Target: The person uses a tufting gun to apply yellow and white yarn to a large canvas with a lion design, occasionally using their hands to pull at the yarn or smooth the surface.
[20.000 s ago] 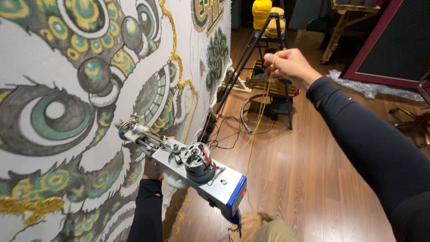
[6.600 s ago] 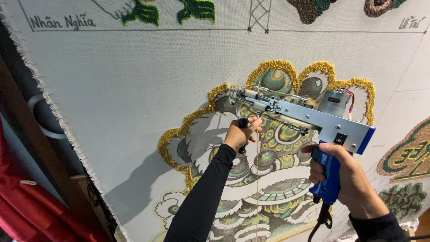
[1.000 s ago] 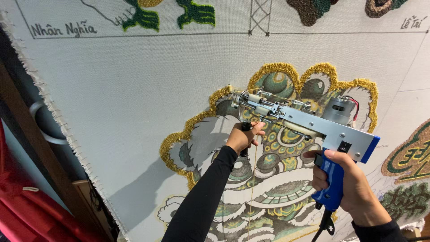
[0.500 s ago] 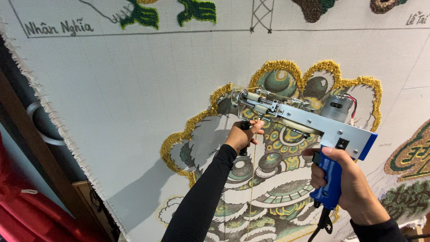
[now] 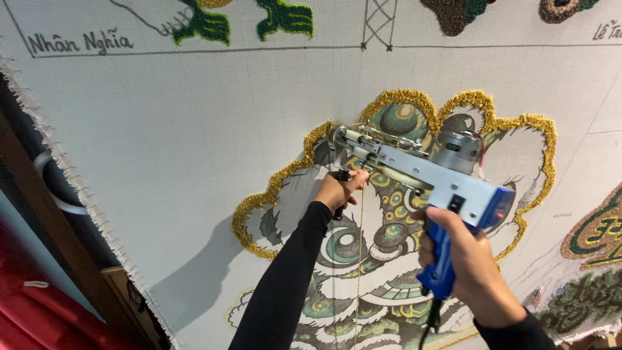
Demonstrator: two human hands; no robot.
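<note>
A silver tufting gun [image 5: 414, 170] with a blue rear handle points its nose against a stretched white cloth [image 5: 194, 142] bearing a tufted green and gold lion face [image 5: 389, 259]. My left hand [image 5: 338, 189] grips the black front handle under the gun's nose. My right hand [image 5: 463, 266] is closed around the blue pistol grip. A thin gold yarn [image 5: 359, 259] hangs down from the gun between my arms. The nose rests at the gold looped outline on the left of the lion's mane.
A wooden frame [image 5: 58, 240] with a tack strip holds the cloth's left edge. Red fabric [image 5: 39, 311] lies at the lower left. More tufted shapes sit along the top [image 5: 259, 19] and at the right [image 5: 596, 233]. A black cord [image 5: 431, 324] drops from the grip.
The gun and both hands have barely shifted; the nose stays at the gold outline. Twenty seconds ago my right hand was pulling yarn away from the cloth.
</note>
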